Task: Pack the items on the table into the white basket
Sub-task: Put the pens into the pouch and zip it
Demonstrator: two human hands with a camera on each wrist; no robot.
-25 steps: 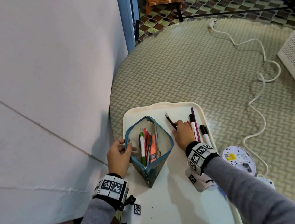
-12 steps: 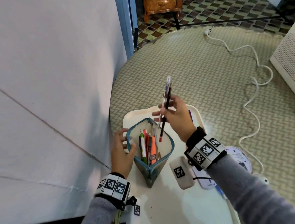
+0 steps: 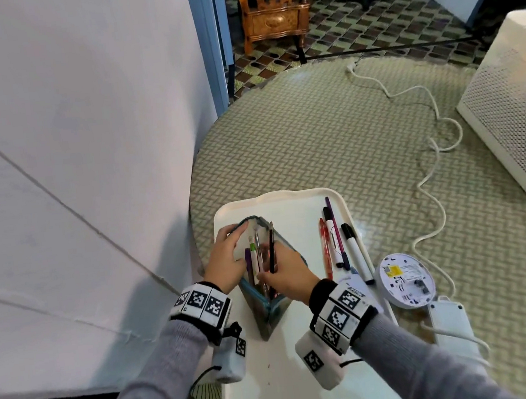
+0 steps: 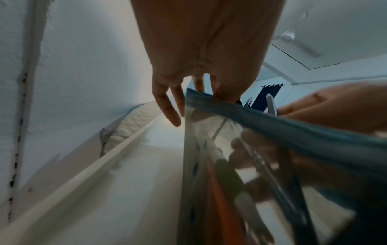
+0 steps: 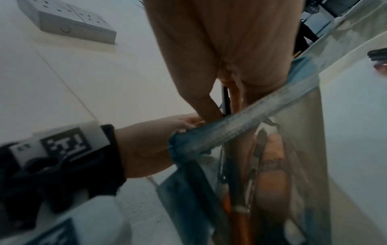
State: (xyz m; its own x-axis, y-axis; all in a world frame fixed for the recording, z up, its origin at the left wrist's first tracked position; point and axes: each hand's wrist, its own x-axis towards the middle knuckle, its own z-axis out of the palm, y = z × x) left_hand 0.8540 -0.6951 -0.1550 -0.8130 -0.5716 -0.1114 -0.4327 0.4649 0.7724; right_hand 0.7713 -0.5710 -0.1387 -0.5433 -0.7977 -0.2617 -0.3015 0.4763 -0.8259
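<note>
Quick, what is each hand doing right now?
Left hand: grips the rim of the pencil pouch, holding it open.
Right hand: pinches a black pen, lowering it into the pouch.

L hand [image 4: 201,49] fingers [image 4: 167,106] grip blue pouch rim [image 4: 272,122].

white wall [image 3: 70,155] left, wooden chair [image 3: 273,11] on chequered floor [image 3: 366,23] beyond.

Left hand [image 3: 227,258] pinches with thumb and fingers; right hand [image 3: 285,274] has its grip curled closed.
</note>
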